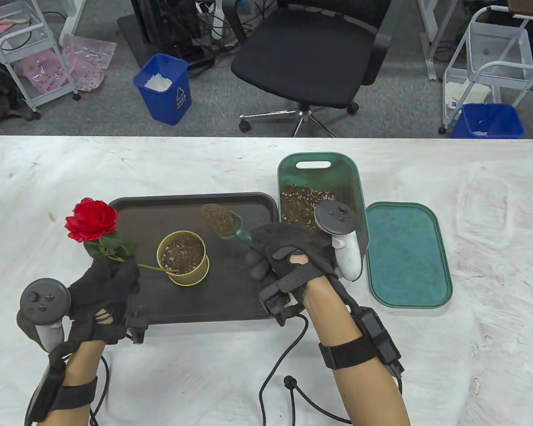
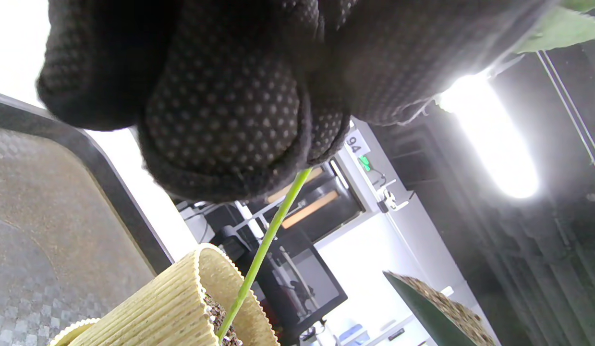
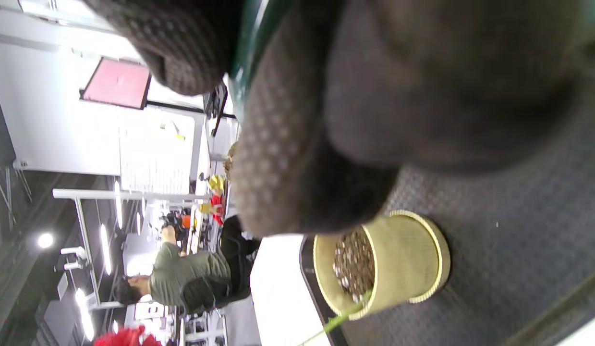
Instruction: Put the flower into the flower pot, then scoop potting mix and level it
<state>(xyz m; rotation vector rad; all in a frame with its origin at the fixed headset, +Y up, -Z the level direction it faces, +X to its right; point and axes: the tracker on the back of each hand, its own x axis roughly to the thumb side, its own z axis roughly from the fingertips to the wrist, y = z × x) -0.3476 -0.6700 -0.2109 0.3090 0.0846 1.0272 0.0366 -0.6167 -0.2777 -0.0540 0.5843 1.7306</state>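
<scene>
White, scuffed cloth covers the worktop [image 1: 471, 248], with office floor, 2 blue bins and a black swivel chair beyond its far edge. Nearest the front edge, the left hand [image 1: 104, 288] sits at the front-left corner of a dark tray [image 1: 248, 306], its fingers [image 2: 220, 105] curled round the green stem of the flower [image 1: 92, 220]. The red bloom leans out past the tray's left edge, while the stem slants down to the right into the flower pot [image 1: 183, 258], its foot sunk in the speckled potting mix there. This ribbed yellow pot stands upright near the tray's middle, just right of the left hand. The right hand [image 1: 293, 262] hovers over the tray's right side, gripping the handle of a green scoop [image 1: 231, 226]. Its blade, heaped with mix, is held above the tray just beyond and right of the pot, not touching it. Farther back, off the tray's right edge, a green tub [image 1: 351, 177] holds more mix, and its flat lid [image 1: 408, 255] lies just right of it.
</scene>
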